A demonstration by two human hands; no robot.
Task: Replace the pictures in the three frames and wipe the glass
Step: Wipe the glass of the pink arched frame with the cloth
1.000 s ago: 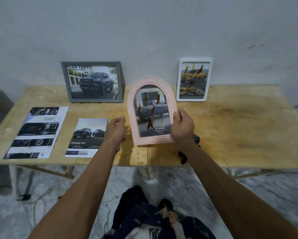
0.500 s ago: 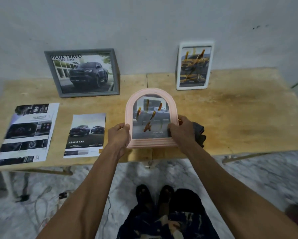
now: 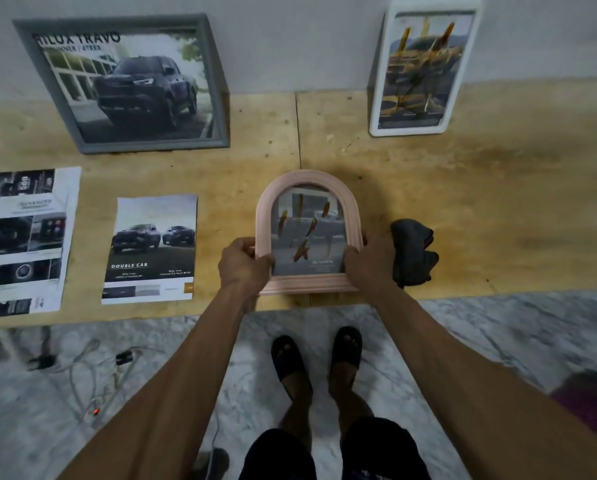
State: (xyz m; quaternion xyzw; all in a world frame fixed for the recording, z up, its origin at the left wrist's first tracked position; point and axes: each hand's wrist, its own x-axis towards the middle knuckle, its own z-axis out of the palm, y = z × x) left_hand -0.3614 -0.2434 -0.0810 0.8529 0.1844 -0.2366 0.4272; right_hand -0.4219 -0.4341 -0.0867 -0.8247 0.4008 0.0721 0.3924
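A pink arched frame (image 3: 307, 180) with a car picture under smeared glass lies near the table's front edge. My left hand (image 3: 243, 266) grips its lower left side and my right hand (image 3: 369, 261) grips its lower right side. A grey rectangular frame (image 3: 124, 84) with a dark truck picture leans on the wall at the back left. A white frame (image 3: 425, 69) with orange smears on its glass leans at the back right. A dark cloth (image 3: 413, 251) lies just right of my right hand.
Two loose car prints lie on the wooden table (image 3: 498, 202): a small one (image 3: 151, 249) left of the pink frame and a larger one (image 3: 20, 240) at the far left. Cables (image 3: 93, 372) lie on the marble floor under the table edge.
The pink frame has come down from standing upright to lying low at the table's front edge, closer to me. Both hands stayed on its sides. My view has tilted downward.
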